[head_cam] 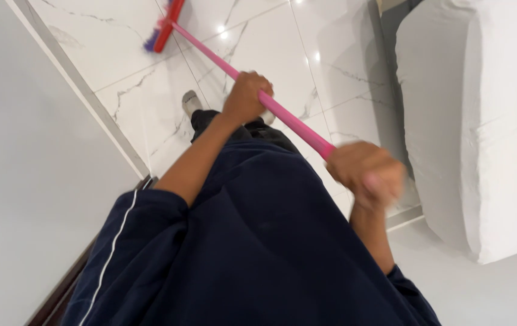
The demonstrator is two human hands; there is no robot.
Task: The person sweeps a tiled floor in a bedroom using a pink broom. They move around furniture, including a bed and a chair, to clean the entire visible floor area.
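Count, from the head view: one broom, two hands, one foot visible, one white sofa at the side

Broom: one pink handle point(282, 115), straight, running from the upper left of the floor down toward the person's chest. At its far end one red broom head point(169, 25) with purple bristles at its lower edge, resting on the white marble floor tiles point(337, 54) near the grey skirting strip along the wall point(23, 151).

Position relative to hands: handle passes through both fists. Left hand point(245, 96) sits farther down the shaft, toward the head; right hand point(367, 172) sits at the near end, close to the body. A short bare length of pink handle shows between the two hands. Broom head lies well apart from both, ahead and to the person's left.

Left hand: closed round the handle, fingers wrapped over the top, knuckles up, forearm bare and extended forward from a pushed-up navy sleeve point(149, 223) with a thin white stripe.

Right hand: fist closed on the handle's upper end, blurred, so finger detail cannot be read; wrist bent, forearm coming up from below.

Other: one grey-socked foot point(191, 102) on the tiles just beside the left hand's position in view. White sofa point(488, 133) stands at the person's right, near the right hand, not touching it
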